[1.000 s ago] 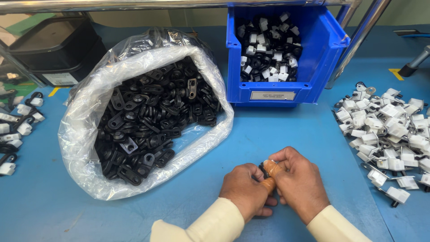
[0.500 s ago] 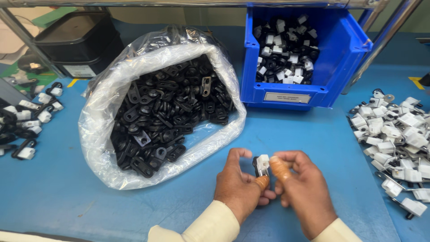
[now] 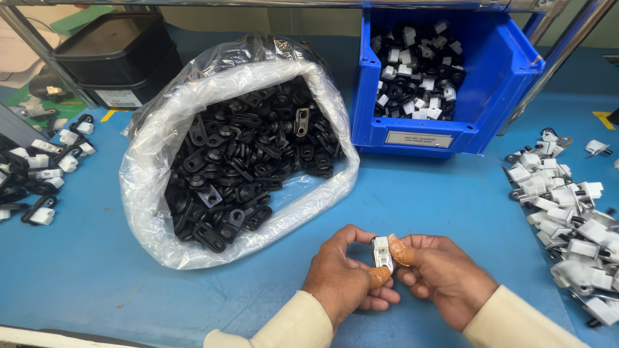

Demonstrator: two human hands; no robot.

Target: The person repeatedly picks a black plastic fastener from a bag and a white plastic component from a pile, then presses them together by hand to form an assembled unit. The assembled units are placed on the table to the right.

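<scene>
Near the front edge of the blue bench (image 3: 451,212), a little right of its middle, both hands meet over one small white clip (image 3: 382,253). The left hand (image 3: 345,277) and the right hand (image 3: 445,274) each pinch it, fingertips pressed together on its sides, and the clip stands upright just above the bench top. Both thumbs wear tan finger covers.

Bare bench lies in a strip between the hands and one open clear bag (image 3: 161,193) of black plastic parts (image 3: 251,167), too many to count, which fills the left middle. One blue bin (image 3: 496,84) sits at the back edge, right of the bag, holding mixed black and white pieces. A heap of white clips (image 3: 567,219) crowds the right edge, close to the right wrist. A smaller scatter of black-and-white pieces (image 3: 39,174) lines the left edge. One black box (image 3: 116,58) stands at the back left corner.
</scene>
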